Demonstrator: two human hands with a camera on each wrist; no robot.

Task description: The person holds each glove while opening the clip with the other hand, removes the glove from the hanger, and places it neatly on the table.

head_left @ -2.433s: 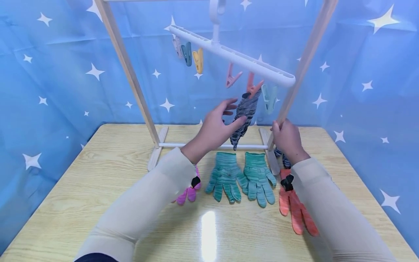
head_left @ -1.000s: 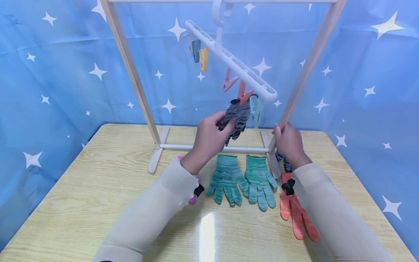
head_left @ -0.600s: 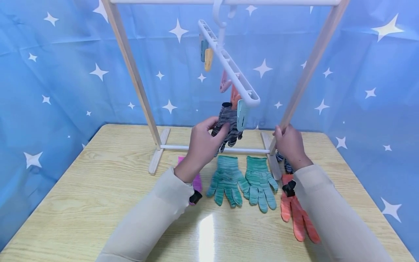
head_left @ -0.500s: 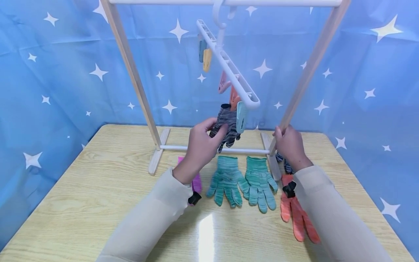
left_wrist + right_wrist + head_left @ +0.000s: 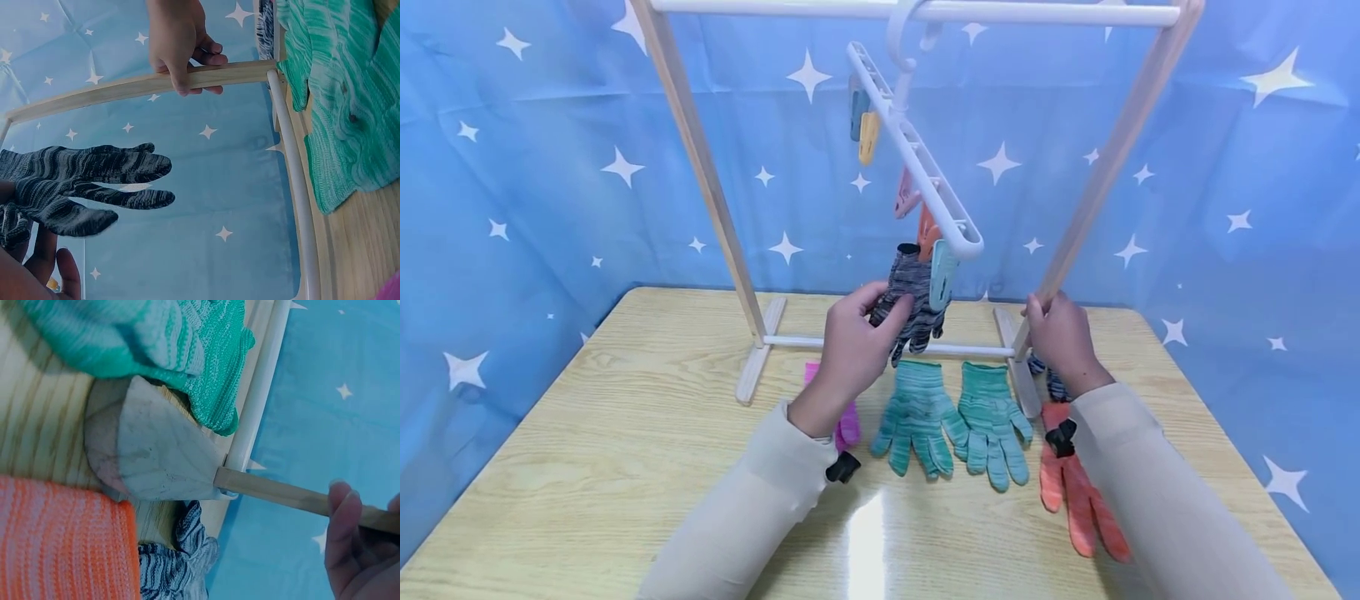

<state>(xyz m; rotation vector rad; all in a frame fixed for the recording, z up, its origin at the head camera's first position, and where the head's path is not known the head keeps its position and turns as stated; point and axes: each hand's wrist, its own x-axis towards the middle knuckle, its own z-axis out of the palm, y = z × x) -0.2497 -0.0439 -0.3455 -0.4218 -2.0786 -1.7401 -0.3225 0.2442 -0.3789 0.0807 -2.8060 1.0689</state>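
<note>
My left hand [image 5: 853, 337] holds a black-and-grey striped knit glove [image 5: 925, 321] between thumb and fingers. The glove hangs by its cuff from an orange clothespin [image 5: 927, 235] on a white hanger [image 5: 917, 158], which slants with its near end toward me. Beside the glove dangles a mint clothespin [image 5: 943, 279], overlapping it in the head view. In the left wrist view the glove's fingers [image 5: 144, 199] stick out loose. My right hand [image 5: 1063, 337] grips the right wooden post [image 5: 1093, 196] of the rack low down, above its foot [image 5: 169, 444].
Two green gloves [image 5: 917, 417] lie side by side before the rack's white lower bar [image 5: 797, 341]. A pink glove [image 5: 847, 425] is partly behind my left arm; a coral glove [image 5: 1078, 508] and another dark striped glove [image 5: 1058, 387] lie at right. Yellow [image 5: 868, 137] and other clothespins hang farther back.
My left hand has gone from reaching beside the glove to holding it. The hanger has turned, its right end swinging left and toward me. The right hand has stayed on the post.
</note>
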